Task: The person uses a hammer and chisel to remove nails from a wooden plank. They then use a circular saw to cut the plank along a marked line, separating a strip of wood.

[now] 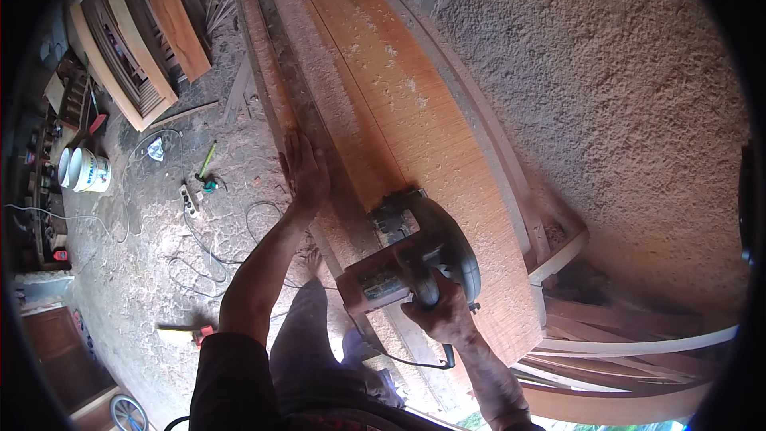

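Orange-brown wood forms the long board (pixel 423 104) on which our circular saw (pixel 457 231) rests. Our right hand (pixel 444 313) clasps the saw's handle (pixel 416 273); our left hand (pixel 307 175), fingers extended, lies on the narrow strip (pixel 266 56) alongside.

Wooden board (pixel 488 295) strewn with pale sawdust (pixel 391 52), circular saw (pixel 399 259) upon it, dusty grey floor (pixel 136 335) below, white buckets (pixel 93 174), power strip (pixel 188 201), crumpled white scrap (pixel 155 149).
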